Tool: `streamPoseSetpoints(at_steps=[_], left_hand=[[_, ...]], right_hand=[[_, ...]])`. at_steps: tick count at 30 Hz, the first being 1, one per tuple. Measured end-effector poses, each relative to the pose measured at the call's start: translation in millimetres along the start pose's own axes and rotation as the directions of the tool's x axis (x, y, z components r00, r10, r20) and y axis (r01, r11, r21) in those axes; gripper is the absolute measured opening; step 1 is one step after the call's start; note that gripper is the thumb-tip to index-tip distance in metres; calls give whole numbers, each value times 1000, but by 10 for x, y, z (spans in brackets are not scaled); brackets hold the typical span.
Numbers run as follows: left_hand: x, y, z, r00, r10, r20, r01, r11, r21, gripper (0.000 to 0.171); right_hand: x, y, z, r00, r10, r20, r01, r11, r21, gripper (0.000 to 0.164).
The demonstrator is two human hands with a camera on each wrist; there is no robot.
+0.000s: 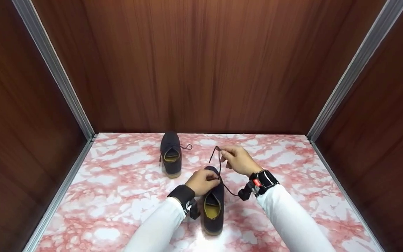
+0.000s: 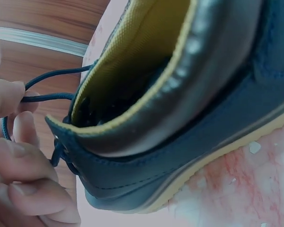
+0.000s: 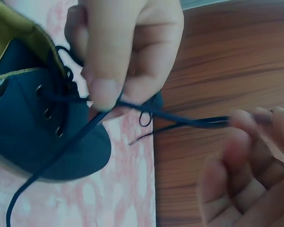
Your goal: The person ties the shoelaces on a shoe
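Note:
A dark blue lace-up shoe point(image 1: 214, 224) with a yellow lining and a tan sole stands on the table, toe pointing away. My left hand point(image 1: 203, 182) is over its front and pinches the dark shoelace point(image 3: 75, 139) between thumb and fingertips, close to the eyelets. Farther forward and to the right, my right hand point(image 1: 237, 160) pinches a doubled length of the lace, raised beyond the toe. One lace end hangs from these fingers, and another stretch trails off to the right of the shoe. In the left wrist view, two lace strands run from the shoe's opening to the fingers.
A matching shoe point(image 1: 172, 140) stands farther back on the left, its lace looped out to the right. The red-and-white marbled tabletop point(image 1: 110, 196) is enclosed by brown wood-grain panels point(image 1: 194, 70) with metal corner rails point(image 1: 348, 75).

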State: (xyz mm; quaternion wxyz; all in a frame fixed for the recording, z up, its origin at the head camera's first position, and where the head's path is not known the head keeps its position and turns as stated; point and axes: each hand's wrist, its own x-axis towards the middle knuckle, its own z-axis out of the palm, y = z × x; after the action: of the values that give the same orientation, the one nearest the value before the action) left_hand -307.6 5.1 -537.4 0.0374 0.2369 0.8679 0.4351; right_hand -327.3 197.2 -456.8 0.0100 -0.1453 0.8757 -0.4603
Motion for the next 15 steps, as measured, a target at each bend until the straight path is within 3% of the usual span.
streamPoseSetpoints(at_steps=[5,10,15], left_hand=[[-11,-19,-16,1000,-10,-6,10,1000,-13,13],[-28,-43,-32,999,0,-32,-1,999,-33,13],[-40,-61,-52,999,15,-52,-17,999,-37,14]], right_hand=[[-72,193,-40,999,10,33,-8,998,-56,35],[-191,493,-63,998,62,22,-60,994,-88,26],[-324,762,-25,996,66,65,-56,988,-144,18]])
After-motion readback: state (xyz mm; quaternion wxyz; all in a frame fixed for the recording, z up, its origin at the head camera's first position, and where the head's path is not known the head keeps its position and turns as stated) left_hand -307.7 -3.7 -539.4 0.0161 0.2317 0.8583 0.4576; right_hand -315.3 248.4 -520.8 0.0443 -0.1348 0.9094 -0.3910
